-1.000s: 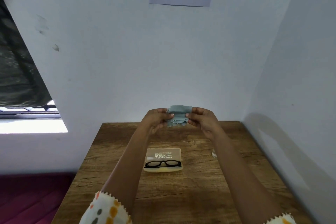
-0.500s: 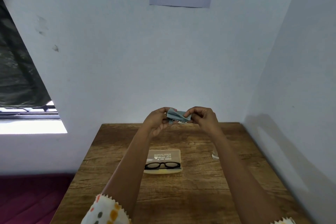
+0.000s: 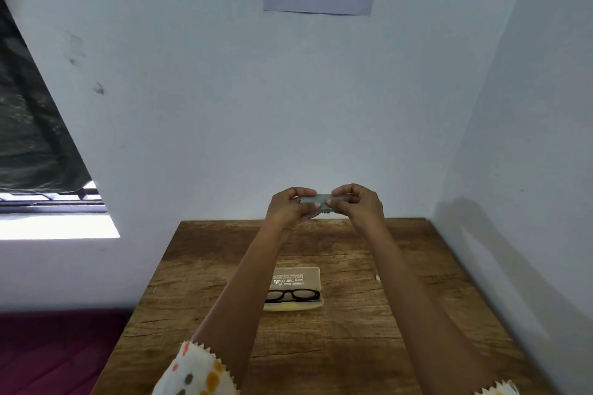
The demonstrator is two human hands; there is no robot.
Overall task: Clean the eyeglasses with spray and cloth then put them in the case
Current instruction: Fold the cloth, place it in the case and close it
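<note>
Both hands are raised above the far end of the wooden table [image 3: 353, 346]. My left hand [image 3: 287, 205] and my right hand [image 3: 359, 202] pinch a small grey cleaning cloth [image 3: 316, 200] between them, folded into a narrow strip. Below, in the middle of the table, black-framed eyeglasses [image 3: 293, 294] lie in the open beige case [image 3: 296, 279], whose lid with printed text stands behind them. My left forearm covers the left end of the case and glasses.
A small pale object [image 3: 378, 279] shows just past my right forearm on the table; I cannot tell what it is. Walls close the table in at the back and right. A window opening is at the left, and a dark red floor lies below it.
The cloth went from a spread square held by its corners to a folded, narrow strip. Both hands stayed raised and close together.
</note>
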